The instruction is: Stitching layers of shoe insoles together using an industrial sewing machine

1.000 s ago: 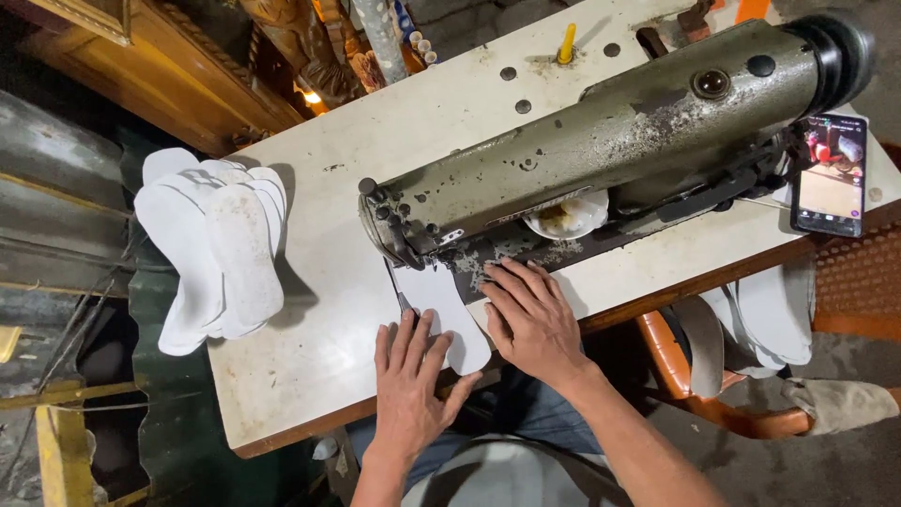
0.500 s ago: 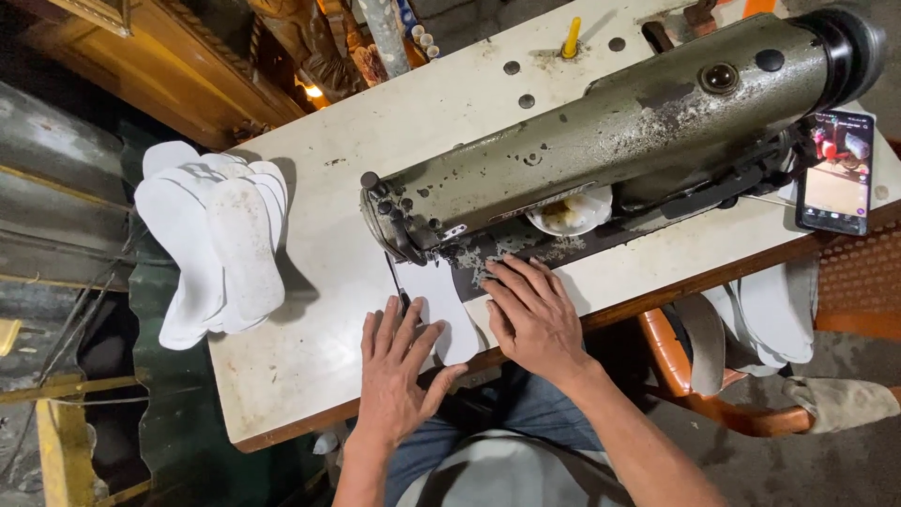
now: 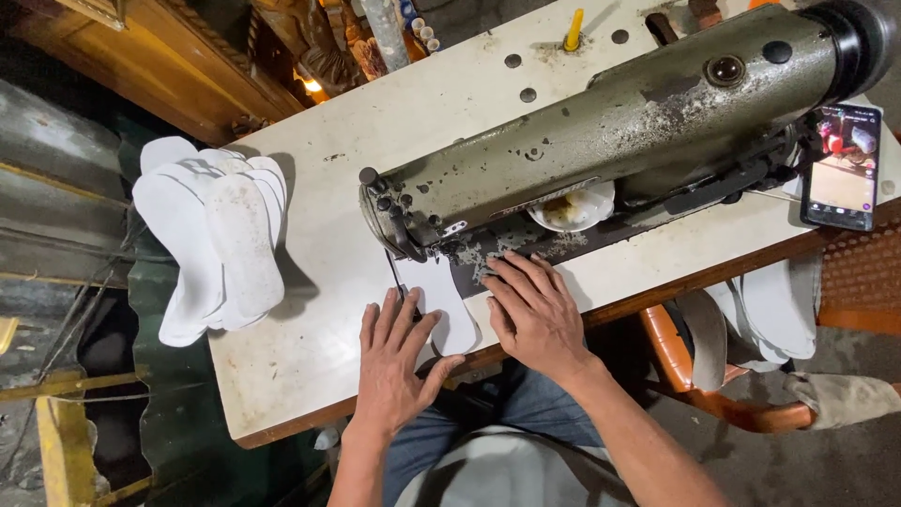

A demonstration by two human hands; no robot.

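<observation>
Barely any shift: our left hand (image 3: 394,361) and right hand (image 3: 533,314) stay flat, fingers spread, on white insole (image 3: 441,305) at sewing machine's (image 3: 601,141) 6 o'clock; needle contact unclear.

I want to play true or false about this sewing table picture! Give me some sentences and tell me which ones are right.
1. Both hands lie flat on a white insole-shaped piece under the sewing machine. True: the left hand and right hand press on it.
2. A stack of white insoles sits at the table's left end. True.
3. The phone lies beside the stack of white insoles. False: it is at the far right, next to the machine.
4. The sewing machine is bright red. False: it is worn olive green.
5. The right hand holds scissors. False: it holds nothing, and lies open on the piece.
</observation>
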